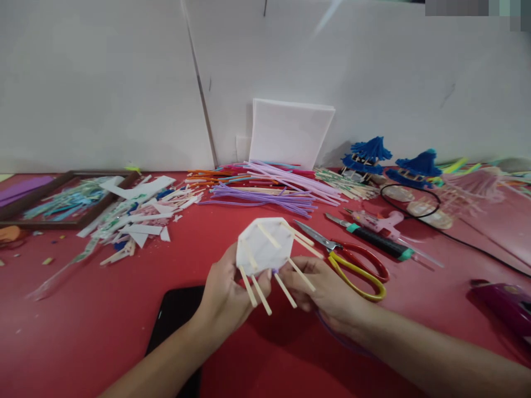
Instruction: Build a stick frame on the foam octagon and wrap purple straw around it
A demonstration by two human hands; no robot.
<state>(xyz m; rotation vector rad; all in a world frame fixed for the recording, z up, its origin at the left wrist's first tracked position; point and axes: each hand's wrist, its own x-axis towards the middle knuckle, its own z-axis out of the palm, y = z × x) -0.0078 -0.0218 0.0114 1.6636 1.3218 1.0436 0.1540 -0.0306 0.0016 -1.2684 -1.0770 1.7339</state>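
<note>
A white octagonal foam board (265,265) with several thin wooden sticks standing out from it is held up in front of me. My left hand (226,287) grips it from the left and below. Close under its lower right edge, my right hand (311,282) has its fingers pinched together. A purple pipe cleaner (340,340) trails from beneath that hand, and a small purple bit of it shows at the foot of one stick. The right fingertips are partly hidden behind the sticks.
Scissors (357,265), a utility knife (373,237) and a pink glue gun (384,221) lie at right. Behind are purple pipe cleaners (265,200) and blue-roofed models (367,157). Foam scraps (143,229) and a brown frame (41,225) lie left; a black phone (174,315) sits near my left forearm.
</note>
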